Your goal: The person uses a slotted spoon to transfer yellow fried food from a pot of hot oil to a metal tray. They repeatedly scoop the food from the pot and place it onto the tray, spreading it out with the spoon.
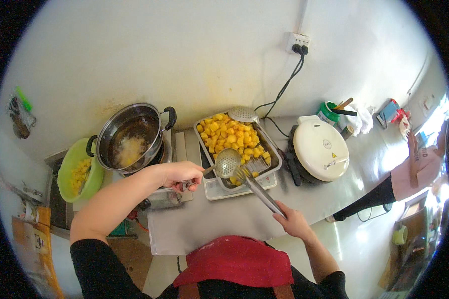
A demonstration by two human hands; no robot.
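Observation:
My left hand (185, 177) grips the handle of a perforated metal ladle (228, 163), its bowl over the near part of a metal tray (276, 159). Metal tongs (263, 194) are held in my right hand (293, 220). Their tips are beside the ladle's bowl, at a few yellow pieces; whether they pinch any is unclear. Browned yellow chunks (224, 132), which look like fried potato, are heaped over a wire rack (257, 165) in the tray. A second perforated skimmer (243, 113) rests across the tray's far rim. Beneath the tray sits a white kitchen scale (213, 191).
Left of the tray, a two-handled pot (129, 138) holds bubbling oil on a burner. A green basin (66, 177) with pale yellow pieces stands beyond it. To the right are a white round electric griddle (320, 147), power cords (284, 88) and a person (415, 172).

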